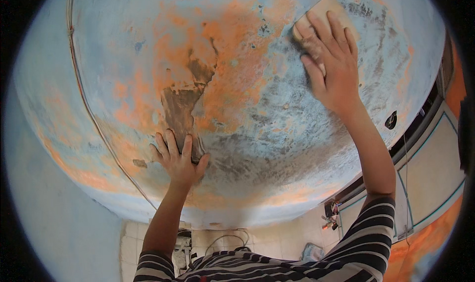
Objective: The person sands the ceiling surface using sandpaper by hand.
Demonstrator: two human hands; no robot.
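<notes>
In front of me is a worn wall with pale blue paint, orange patches and dark grey smudges. My right hand is pressing a flat beige pad against its upper right part. The fingers lie along the pad's face and the thumb sits at its lower edge; what the pad is made of, I cannot tell. Lower down and to the left, my left hand rests on the wall with its fingers spread and holds nothing. Just above those fingers is a brown patch where the surface has flaked off.
A thin cable runs down the wall at left. Toward the right is a small dark hole, with a pale panel edged in blue-green beyond. Below, the tiled floor holds a looped black cord and small items.
</notes>
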